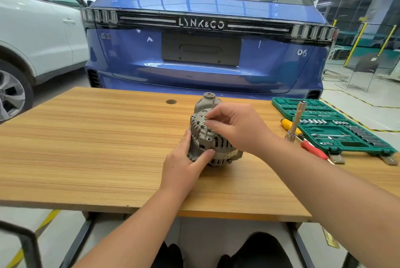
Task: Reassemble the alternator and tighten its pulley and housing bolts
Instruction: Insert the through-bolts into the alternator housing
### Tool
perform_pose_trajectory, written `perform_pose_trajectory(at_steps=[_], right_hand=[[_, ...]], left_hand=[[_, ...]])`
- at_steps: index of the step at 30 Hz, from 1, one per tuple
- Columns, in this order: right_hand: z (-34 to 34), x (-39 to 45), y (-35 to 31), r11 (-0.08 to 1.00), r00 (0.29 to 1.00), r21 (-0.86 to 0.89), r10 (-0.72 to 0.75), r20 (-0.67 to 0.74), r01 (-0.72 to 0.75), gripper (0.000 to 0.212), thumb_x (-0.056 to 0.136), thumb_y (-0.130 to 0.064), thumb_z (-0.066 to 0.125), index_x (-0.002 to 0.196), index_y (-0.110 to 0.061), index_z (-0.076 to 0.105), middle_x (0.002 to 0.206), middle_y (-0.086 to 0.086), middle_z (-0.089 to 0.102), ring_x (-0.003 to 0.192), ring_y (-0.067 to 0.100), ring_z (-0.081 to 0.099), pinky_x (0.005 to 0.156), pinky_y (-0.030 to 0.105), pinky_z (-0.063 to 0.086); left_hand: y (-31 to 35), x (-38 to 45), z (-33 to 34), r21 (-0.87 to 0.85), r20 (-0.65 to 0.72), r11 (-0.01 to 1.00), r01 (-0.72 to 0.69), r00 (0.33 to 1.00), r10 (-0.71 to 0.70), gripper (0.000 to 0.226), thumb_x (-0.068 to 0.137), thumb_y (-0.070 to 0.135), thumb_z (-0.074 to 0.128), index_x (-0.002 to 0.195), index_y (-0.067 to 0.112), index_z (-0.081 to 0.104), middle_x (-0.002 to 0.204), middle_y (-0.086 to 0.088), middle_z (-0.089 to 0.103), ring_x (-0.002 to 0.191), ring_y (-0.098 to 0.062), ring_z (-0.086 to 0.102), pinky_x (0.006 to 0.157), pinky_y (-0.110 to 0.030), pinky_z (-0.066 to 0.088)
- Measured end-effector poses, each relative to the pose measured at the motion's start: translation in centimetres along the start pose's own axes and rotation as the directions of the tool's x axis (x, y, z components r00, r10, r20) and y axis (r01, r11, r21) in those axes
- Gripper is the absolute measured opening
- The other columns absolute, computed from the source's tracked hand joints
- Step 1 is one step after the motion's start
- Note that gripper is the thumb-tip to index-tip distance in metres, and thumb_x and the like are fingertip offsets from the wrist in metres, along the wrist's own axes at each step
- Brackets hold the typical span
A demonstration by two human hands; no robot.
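Two hands work the alternator (213,137) on the table (86,137): the left hand (184,166) grips its housing below while the right hand (236,124) pinches a long housing bolt (207,129) just entering, so tightening seemingly remains

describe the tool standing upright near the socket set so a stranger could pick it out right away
Start at the open green plastic socket case on the right end of the wooden table. At its near left edge a silver metal socket driver stands upright and slightly tilted, beside a yellow-handled screwdriver and a red-handled one. It alone stands up; those two lie flat.
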State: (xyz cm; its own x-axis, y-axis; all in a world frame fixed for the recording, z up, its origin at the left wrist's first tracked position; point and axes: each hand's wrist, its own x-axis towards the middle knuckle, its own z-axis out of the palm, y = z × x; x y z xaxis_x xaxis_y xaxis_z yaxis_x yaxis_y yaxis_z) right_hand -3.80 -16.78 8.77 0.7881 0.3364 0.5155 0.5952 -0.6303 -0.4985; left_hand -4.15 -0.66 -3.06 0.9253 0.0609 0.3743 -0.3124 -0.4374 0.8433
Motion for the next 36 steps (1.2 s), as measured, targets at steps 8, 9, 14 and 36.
perform_pose_trajectory(at_steps=[8,9,14,36], right_hand=[[-0.4,-1.1,-0.1,0.99,0.997,-0.123,-0.065,0.05,0.071,0.015,0.094,-0.013,0.072,0.107,-0.007,0.077,0.097,0.001,0.075,0.088,0.011,0.068,0.081,0.022,0.055],[-0.4,-1.2,-0.1,0.993,0.998,-0.101,-0.061,0.019,0.063,0.016,0.094,-0.013,0.072,0.108,-0.007,0.076,0.096,0.0,0.074,0.088,0.009,0.068,0.081,0.021,0.055],[-0.4,-1.4,0.2,0.995,0.999,-0.084,-0.05,-0.015,0.048,0.015,0.093,-0.012,0.073,0.106,-0.006,0.076,0.096,0.002,0.075,0.088,0.011,0.069,0.082,0.024,0.057],[1.5,-2.4,0.9,0.968,0.988,-0.198,-0.154,0.02,0.155,0.018,0.09,0.003,0.067,0.104,-0.001,0.078,0.108,0.008,0.071,0.106,0.025,0.061,0.094,0.033,0.046]], left_hand=[[0.1,0.2,0.1,0.049,0.017,0.999,-0.009,1.0,0.008,0.093,0.084,0.054,0.077,0.161,0.025,0.034,0.149,0.008,0.058,0.135,-0.011,0.053,0.109,-0.036,0.047],[0.1,0.2,0.1,0.048,0.021,0.999,-0.009,1.0,0.008,0.092,0.085,0.055,0.076,0.161,0.025,0.035,0.15,0.008,0.057,0.136,-0.011,0.052,0.11,-0.035,0.046],[0.1,0.1,0.1,0.029,0.013,0.999,-0.024,1.0,0.024,0.084,0.087,0.055,0.074,0.159,0.03,0.04,0.143,0.017,0.058,0.129,-0.003,0.054,0.097,-0.012,0.043],[0.0,0.1,-0.1,-0.013,0.035,1.0,-0.005,0.999,0.005,0.095,0.069,0.074,0.065,0.154,0.036,0.046,0.133,0.018,0.066,0.119,-0.004,0.061,0.088,-0.019,0.05]])
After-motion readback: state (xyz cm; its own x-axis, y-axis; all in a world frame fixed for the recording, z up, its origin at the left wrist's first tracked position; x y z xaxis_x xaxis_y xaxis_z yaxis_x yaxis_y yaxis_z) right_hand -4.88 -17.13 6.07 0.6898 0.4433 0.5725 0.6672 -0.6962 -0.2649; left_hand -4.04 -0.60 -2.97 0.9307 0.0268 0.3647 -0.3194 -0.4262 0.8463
